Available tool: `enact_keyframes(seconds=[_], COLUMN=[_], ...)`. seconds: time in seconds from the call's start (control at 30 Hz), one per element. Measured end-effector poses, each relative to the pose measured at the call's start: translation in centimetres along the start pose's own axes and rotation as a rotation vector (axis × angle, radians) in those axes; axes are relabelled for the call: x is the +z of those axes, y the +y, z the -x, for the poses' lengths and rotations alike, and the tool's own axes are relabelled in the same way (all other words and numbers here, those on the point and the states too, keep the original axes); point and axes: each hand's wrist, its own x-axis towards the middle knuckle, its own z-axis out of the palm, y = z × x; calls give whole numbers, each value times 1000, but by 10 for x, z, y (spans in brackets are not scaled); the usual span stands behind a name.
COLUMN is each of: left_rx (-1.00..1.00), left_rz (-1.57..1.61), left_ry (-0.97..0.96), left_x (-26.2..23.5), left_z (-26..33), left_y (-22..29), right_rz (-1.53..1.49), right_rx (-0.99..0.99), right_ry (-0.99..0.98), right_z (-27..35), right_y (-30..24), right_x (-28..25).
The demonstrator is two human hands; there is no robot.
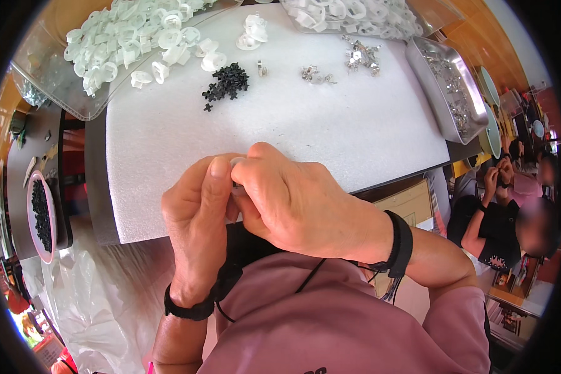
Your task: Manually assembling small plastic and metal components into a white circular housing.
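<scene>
Over the near edge of the white foam sheet (280, 134), my two hands meet at the fingertips. My left hand (196, 209) pinches a small white plastic part (235, 161) that is mostly covered by fingers. My right hand (302, 209) has its fingers closed on the same part from the other side. A bit of something dark shows between the fingers, too hidden to name. Beyond my hands lies a pile of small black cross-shaped pieces (229, 81). Small metal clips (361, 57) sit in a loose heap farther right, with a smaller cluster of metal pieces (316, 75) beside them.
Clear bins of white plastic parts (131, 40) (355, 15) stand at the far left and far right. A metal tray (417, 62) borders the right side. Left of the table is a pink bowl of black pieces (42, 215). Another person (495, 218) sits at right.
</scene>
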Motion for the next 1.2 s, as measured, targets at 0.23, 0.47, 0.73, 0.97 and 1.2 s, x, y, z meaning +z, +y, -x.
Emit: enact_keyframes(seconds=[0.23, 0.47, 0.73, 0.97, 1.2], left_rx=[-84, -44, -94, -44, -52], left_rz=[34, -25, -56, -106, -90], left_ry=[-46, -38, -59, -24, -33], left_x=[1, 2, 2, 2, -1], left_z=[4, 2, 4, 5, 6], left_y=[13, 3, 12, 4, 0], right_rz=[-84, -104, -145, -144, -179], right_rx=[51, 80, 71, 106, 122], right_ry=[-44, -115, -121, -114, -131], right_z=[-4, -4, -5, -7, -6], right_y=[10, 19, 21, 17, 18], right_x=[-24, -20, -19, -16, -16])
